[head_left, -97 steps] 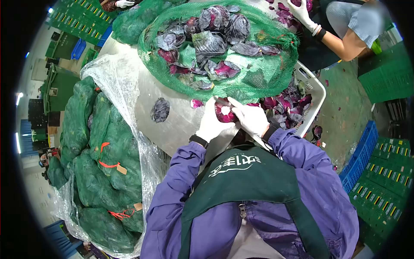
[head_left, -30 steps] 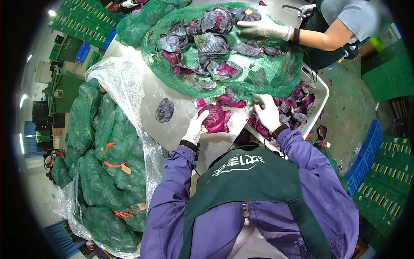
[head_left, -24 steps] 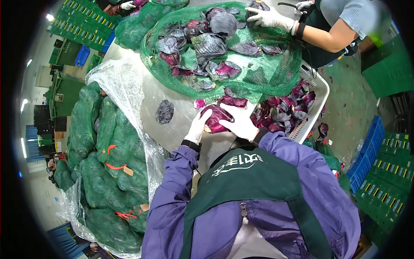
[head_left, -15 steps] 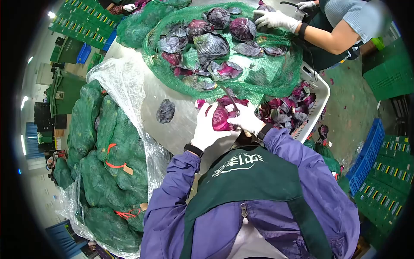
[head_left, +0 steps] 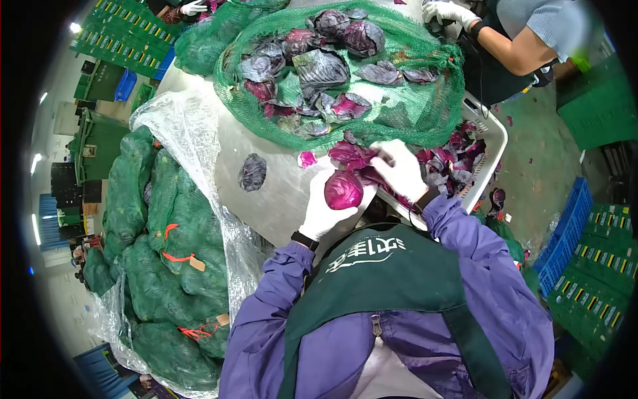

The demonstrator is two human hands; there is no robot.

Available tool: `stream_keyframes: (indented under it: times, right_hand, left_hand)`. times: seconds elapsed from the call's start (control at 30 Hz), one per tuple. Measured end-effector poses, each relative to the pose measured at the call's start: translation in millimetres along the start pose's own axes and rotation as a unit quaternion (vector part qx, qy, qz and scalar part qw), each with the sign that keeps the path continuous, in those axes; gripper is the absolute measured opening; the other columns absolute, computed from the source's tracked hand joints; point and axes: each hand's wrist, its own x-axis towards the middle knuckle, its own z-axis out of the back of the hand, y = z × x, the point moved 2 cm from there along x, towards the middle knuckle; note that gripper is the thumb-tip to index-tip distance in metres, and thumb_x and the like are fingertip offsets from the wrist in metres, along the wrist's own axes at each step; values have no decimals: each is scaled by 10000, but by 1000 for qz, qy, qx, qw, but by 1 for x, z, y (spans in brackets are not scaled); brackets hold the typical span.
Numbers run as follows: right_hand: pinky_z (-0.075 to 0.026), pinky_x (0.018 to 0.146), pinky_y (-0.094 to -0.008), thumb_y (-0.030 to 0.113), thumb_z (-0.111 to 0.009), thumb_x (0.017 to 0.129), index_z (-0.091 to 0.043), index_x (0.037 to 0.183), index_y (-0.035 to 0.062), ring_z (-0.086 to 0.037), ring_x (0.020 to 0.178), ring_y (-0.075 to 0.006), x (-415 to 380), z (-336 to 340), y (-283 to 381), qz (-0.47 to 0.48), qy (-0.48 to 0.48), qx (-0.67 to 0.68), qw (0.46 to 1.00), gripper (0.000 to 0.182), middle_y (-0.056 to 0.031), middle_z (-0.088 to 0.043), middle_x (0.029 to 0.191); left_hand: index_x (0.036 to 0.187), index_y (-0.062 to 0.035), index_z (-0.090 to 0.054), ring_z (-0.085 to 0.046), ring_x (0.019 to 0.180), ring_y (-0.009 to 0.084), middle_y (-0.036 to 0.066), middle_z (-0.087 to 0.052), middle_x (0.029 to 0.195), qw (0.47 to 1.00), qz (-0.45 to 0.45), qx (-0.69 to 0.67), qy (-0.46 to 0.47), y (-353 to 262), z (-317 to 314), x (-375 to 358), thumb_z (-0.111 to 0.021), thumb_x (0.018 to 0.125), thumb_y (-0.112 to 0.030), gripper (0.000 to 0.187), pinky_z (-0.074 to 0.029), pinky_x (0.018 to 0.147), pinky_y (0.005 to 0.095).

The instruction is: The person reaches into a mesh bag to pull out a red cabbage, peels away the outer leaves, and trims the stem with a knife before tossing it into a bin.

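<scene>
My left hand (head_left: 320,207), in a white glove, is closed around a small shiny red cabbage (head_left: 343,191) over the near edge of the metal table. To its right, my gloved right hand (head_left: 403,171) has its fingers curled on a loose purple cabbage leaf (head_left: 372,175). The knife seen earlier in that hand does not show. More torn leaves (head_left: 351,154) lie just beyond the cabbage. A green mesh bag (head_left: 409,120) spread on the table bears several dark cabbages (head_left: 363,38) and loose outer leaves.
A white crate (head_left: 495,149) full of cabbage leaves stands at the right. One dark leaf (head_left: 252,172) lies on the metal table (head_left: 232,206). Filled green mesh sacks (head_left: 159,279) are piled at the left. Across the table, a co-worker's gloved hand (head_left: 452,12) is near the bag.
My right hand has moved right, off the cabbage, and the knife has gone from sight. The cabbage now shows a smooth, bright surface. The co-worker's hand has drawn back from the mesh bag.
</scene>
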Motion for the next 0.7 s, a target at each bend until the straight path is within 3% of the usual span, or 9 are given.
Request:
stream_keyframes:
  times: [0.1,0.13,0.23,0.3,0.5,0.53,0.6,0.67,0.7]
  right_hand:
    - [-488,806,-321,144,-747,782,-657,1128,86,-594,907,-194,-5,-25,4,77,137,146,977,363,-72,-595,986]
    - [-482,829,-315,126,-762,762,-652,1118,83,-589,937,-182,-2,-28,-1,64,214,73,972,374,-61,-600,992]
    - [-478,840,-315,114,-770,746,-648,1056,76,-589,935,-185,6,-35,-7,81,225,151,959,335,-58,-598,988]
    - [-475,822,-312,119,-774,743,-631,966,60,-584,920,-179,9,-31,-5,75,290,66,952,271,-59,-592,995]
    - [-475,721,-319,109,-708,789,-610,879,52,-576,768,-172,17,-29,-17,74,323,69,941,144,-44,-600,828]
    - [-479,671,-340,99,-651,803,-615,849,62,-572,690,-188,17,-20,-13,-30,319,128,939,69,-60,-591,740]
    - [-479,646,-352,94,-624,796,-618,843,64,-588,675,-231,23,-16,-52,3,189,27,982,56,-104,-602,740]
    - [-521,697,-362,134,-649,807,-633,978,72,-654,785,-293,23,-7,-66,15,47,-183,982,183,-142,-646,904]
    - [-528,720,-362,151,-655,816,-636,1018,80,-658,806,-289,18,-6,-51,28,3,-140,990,215,-140,-643,956]
  left_hand:
    - [1418,-72,-347,-404,1301,320,151,-378,1386,995,-28,91,24,-9,1,4,-921,567,-242,1040,-351,1110,430]
    - [1416,-74,-356,-391,1306,336,160,-361,1393,991,-40,124,41,-11,1,5,-918,557,-258,1043,-336,1120,436]
    - [1413,-85,-374,-346,1346,357,168,-338,1410,990,-27,115,73,-12,6,6,-912,534,-266,1046,-306,1145,443]
    - [1412,-87,-377,-336,1358,357,167,-338,1414,989,-24,117,91,-14,8,7,-912,531,-265,1046,-300,1150,443]
    - [1428,-95,-352,-338,1369,346,168,-334,1437,978,-27,133,161,-11,16,13,-914,538,-254,1065,-296,1154,441]
    - [1436,-98,-340,-332,1375,339,167,-331,1448,982,-30,112,150,-6,18,12,-917,545,-254,1073,-293,1155,441]
    - [1444,-101,-328,-327,1381,332,166,-328,1458,985,-35,91,140,2,21,9,-919,552,-255,1082,-291,1155,442]
    - [1465,-97,-289,-298,1401,326,165,-324,1468,989,61,-62,116,13,25,5,-919,569,-262,1108,-276,1159,442]
    - [1453,-97,-310,-318,1392,341,173,-330,1457,992,45,-54,105,13,28,4,-898,564,-229,1074,-310,1146,442]
